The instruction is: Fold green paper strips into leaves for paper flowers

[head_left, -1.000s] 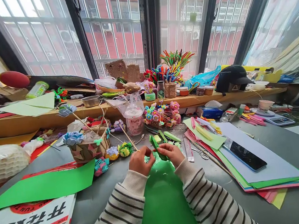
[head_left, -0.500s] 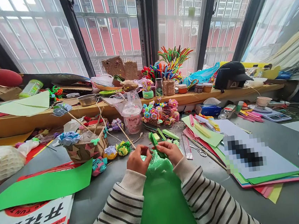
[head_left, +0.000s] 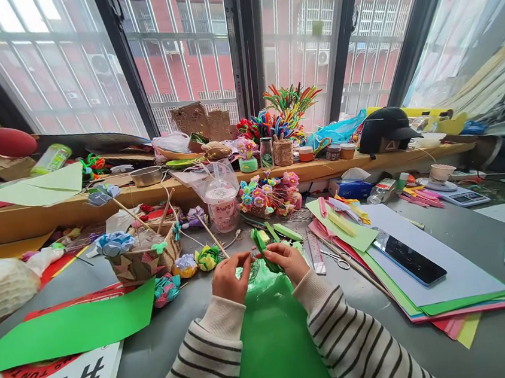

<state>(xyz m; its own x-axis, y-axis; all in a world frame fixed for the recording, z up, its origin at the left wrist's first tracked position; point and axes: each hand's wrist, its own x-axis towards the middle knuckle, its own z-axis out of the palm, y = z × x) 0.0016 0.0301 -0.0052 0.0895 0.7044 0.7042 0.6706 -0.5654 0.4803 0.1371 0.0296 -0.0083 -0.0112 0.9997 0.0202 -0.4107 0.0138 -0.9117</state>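
My right hand (head_left: 291, 261) pinches a folded strip of green paper (head_left: 258, 241) between thumb and fingers. Close beside it, my left hand (head_left: 230, 280) is closed in a pinch on a loose tangle of thin dark wire (head_left: 255, 268). The two hands nearly meet, with the wire beside the folded paper. Below them lies a glossy green sheet (head_left: 278, 348). More green paper pieces (head_left: 287, 231) rest just beyond the right hand.
Scissors (head_left: 337, 259) and a ruler (head_left: 316, 253) lie right of my hands. Farther right, a phone (head_left: 411, 259) rests on stacked coloured paper (head_left: 460, 275). At left are a basket (head_left: 140, 264) with paper flowers and a green sheet (head_left: 73, 328). A lidded cup (head_left: 222, 207) stands ahead.
The view has shifted slightly. Both hands keep their grips and stay nearly in place; the left fingertips come a little closer to the green paper.
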